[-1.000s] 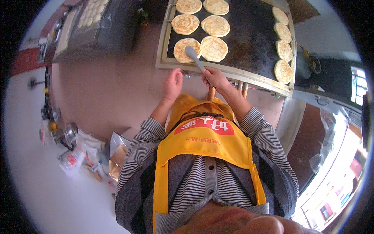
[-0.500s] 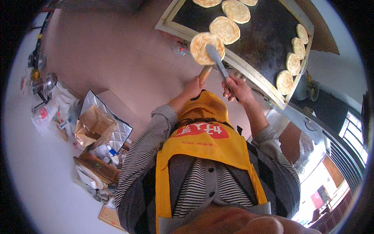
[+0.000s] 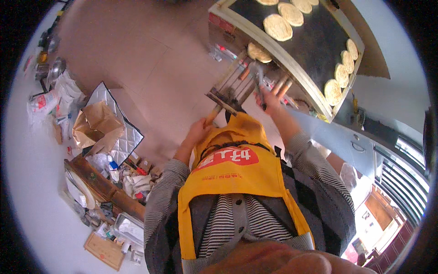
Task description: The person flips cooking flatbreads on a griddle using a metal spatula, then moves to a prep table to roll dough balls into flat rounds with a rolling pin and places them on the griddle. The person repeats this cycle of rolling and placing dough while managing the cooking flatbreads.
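My left hand [image 3: 197,131] is closed round a wooden handle [image 3: 213,115] at the near end of a metal rack [image 3: 230,87] drawn out from under the griddle [image 3: 315,45]. In my right hand [image 3: 271,101] is a pair of grey metal tongs [image 3: 258,71], pointing away from me. Just beyond the tongs' tips, one browned flatbread [image 3: 259,53] sits tilted by the griddle's front side, above the far part of the rack. Whether the tongs grip it cannot be made out. Flatbreads [image 3: 277,28] lie in a row on the griddle's far left.
More flatbreads [image 3: 341,76] line the griddle's right edge. Beside my right hand, other wooden handles [image 3: 283,86] stick out below the griddle. On the left are an open brown paper bag [image 3: 98,125], a silver insulated sheet [image 3: 130,137] and a cluttered wooden shelf [image 3: 105,185].
The flatbread held up under the tongs has moved lower, beside the griddle's front. The rack now shows drawn out. My left hand has come nearer to me, and the view has shifted.
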The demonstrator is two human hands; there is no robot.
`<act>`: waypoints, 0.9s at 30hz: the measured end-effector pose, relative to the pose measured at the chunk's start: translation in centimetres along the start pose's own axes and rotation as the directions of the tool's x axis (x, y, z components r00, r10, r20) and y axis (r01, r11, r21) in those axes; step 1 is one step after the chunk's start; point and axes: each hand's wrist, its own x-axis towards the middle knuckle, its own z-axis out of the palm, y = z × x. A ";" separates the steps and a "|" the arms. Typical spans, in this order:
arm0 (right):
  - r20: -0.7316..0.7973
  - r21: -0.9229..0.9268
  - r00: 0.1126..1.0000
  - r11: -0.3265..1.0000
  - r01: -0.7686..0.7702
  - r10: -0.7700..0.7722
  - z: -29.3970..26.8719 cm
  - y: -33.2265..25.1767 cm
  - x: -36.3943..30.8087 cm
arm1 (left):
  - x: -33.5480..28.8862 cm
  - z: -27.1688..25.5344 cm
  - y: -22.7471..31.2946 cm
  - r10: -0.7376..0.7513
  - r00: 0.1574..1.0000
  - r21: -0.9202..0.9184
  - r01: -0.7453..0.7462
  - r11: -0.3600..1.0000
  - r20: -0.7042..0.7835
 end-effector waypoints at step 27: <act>0.226 -0.046 0.914 0.933 0.357 -0.338 5.8 -15.6 5.7 | -0.1 -1.2 3.2 -0.121 0.993 0.133 0.121 0.984 -0.005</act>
